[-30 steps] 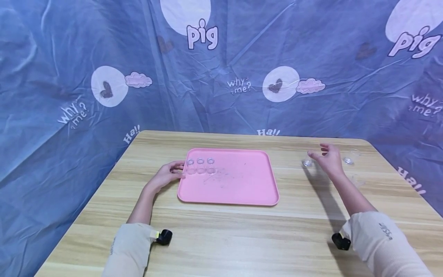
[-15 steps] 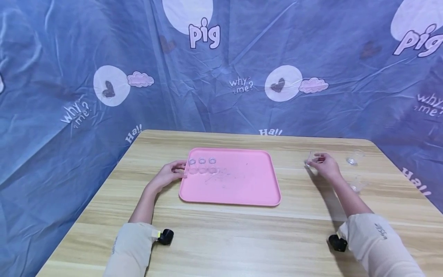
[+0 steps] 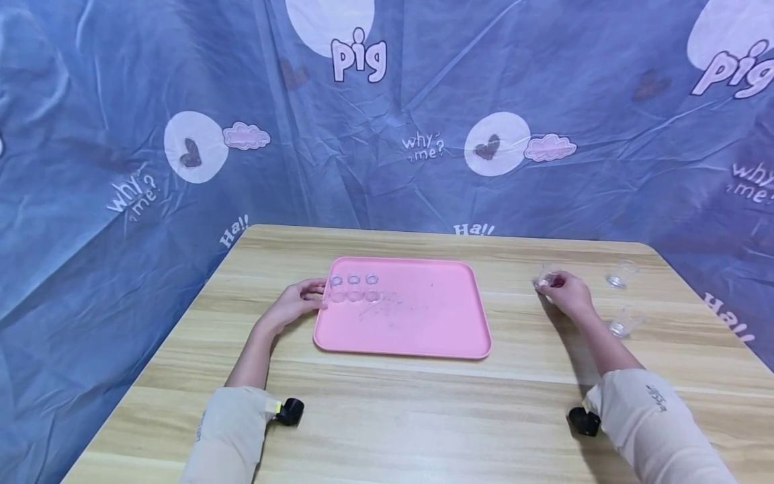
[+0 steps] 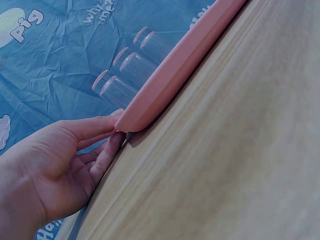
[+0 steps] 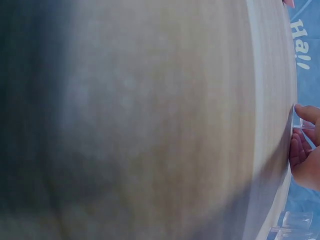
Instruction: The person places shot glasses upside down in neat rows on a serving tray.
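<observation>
At the left edge of the pink tray (image 3: 423, 323), my left hand (image 3: 291, 306) pinches the rim, thumb and fingers at the corner in the left wrist view. Inside the tray near that hand stand three small clear cups (image 4: 122, 82) in a row, their thick ends uppermost. Over on the right, my right hand (image 3: 571, 294) holds another clear cup (image 3: 543, 279) low down between thumb and fingers. That cup has its wide mouth upward and its base close to the tabletop. Fingers hide part of it, and the right wrist view catches this hand only at its edge.
Two more clear cups stand to the right of my right hand, one farther back (image 3: 618, 279) and one nearer (image 3: 621, 326). Everything sits on a wooden table (image 3: 387, 417), with a blue printed cloth (image 3: 387, 188) hanging behind it.
My right hand has come down from above the cup and its spread fingers have closed round it. The left hand stays at the tray's rim; the tray and standing cups keep their places.
</observation>
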The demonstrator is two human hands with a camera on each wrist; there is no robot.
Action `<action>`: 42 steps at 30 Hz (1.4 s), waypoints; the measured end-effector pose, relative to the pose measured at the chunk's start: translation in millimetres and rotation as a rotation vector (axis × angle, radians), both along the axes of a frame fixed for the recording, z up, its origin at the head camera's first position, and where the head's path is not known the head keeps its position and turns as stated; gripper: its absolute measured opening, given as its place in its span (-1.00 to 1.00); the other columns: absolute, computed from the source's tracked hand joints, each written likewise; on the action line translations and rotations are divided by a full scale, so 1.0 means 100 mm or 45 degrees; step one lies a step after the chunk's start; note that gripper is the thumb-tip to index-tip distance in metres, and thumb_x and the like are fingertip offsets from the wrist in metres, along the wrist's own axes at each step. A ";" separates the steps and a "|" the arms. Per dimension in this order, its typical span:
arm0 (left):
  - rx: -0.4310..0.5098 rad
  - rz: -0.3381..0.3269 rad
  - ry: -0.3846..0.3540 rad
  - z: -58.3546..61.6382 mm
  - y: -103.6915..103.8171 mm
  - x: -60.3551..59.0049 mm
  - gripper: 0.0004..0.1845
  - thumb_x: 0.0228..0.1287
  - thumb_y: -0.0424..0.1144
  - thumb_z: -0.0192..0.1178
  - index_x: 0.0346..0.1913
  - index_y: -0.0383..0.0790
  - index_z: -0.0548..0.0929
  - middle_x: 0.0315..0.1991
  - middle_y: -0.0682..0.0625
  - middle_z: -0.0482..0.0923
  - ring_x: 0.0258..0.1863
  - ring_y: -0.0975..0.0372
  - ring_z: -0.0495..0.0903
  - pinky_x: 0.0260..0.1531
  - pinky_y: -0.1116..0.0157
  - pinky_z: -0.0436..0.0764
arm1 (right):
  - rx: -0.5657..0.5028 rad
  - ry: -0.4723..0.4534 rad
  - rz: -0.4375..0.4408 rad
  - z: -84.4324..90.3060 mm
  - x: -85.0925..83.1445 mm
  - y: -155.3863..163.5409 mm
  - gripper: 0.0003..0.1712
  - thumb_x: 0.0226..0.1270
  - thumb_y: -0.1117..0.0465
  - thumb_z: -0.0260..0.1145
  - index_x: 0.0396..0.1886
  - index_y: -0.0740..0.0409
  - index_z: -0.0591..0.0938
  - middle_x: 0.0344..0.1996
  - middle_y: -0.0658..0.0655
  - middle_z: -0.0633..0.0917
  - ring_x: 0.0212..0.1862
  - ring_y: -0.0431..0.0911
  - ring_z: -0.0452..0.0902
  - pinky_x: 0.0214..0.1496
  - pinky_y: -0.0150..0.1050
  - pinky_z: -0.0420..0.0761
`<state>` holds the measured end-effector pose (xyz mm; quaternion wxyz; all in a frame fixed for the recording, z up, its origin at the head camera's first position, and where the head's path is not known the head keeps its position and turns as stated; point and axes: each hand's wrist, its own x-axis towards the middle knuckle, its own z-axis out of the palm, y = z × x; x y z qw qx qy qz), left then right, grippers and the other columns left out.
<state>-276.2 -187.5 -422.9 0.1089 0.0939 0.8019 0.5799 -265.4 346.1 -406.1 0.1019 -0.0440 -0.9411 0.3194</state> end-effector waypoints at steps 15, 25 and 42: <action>-0.008 0.005 0.044 -0.02 0.01 0.02 -0.40 0.12 -0.46 0.21 0.25 -0.45 0.31 0.02 -0.30 0.41 -0.11 0.05 0.47 -0.18 0.36 0.53 | 0.051 0.008 0.054 0.02 -0.01 -0.02 -0.59 0.15 0.21 0.30 -0.17 0.49 0.49 -0.42 0.33 0.57 -0.32 0.16 0.45 -0.27 -0.05 0.42; 0.004 -0.013 0.013 0.15 0.05 0.11 -0.41 0.14 -0.49 0.18 0.25 -0.51 0.28 0.04 -0.37 0.38 -0.09 -0.01 0.45 -0.13 0.24 0.53 | 0.033 0.060 0.108 0.13 0.00 -0.22 -0.65 0.14 0.25 0.30 -0.20 0.47 0.53 -0.44 0.28 0.59 -0.37 0.07 0.47 -0.31 -0.17 0.43; 0.009 0.000 0.052 -0.01 0.00 0.03 -0.41 0.11 -0.46 0.21 0.24 -0.45 0.32 0.00 -0.29 0.42 -0.18 0.12 0.48 -0.22 0.35 0.55 | 0.028 0.090 0.227 0.34 -0.03 -0.76 -0.65 0.09 0.24 0.35 -0.22 0.42 0.54 -0.46 0.25 0.59 -0.38 0.04 0.47 -0.36 -0.22 0.44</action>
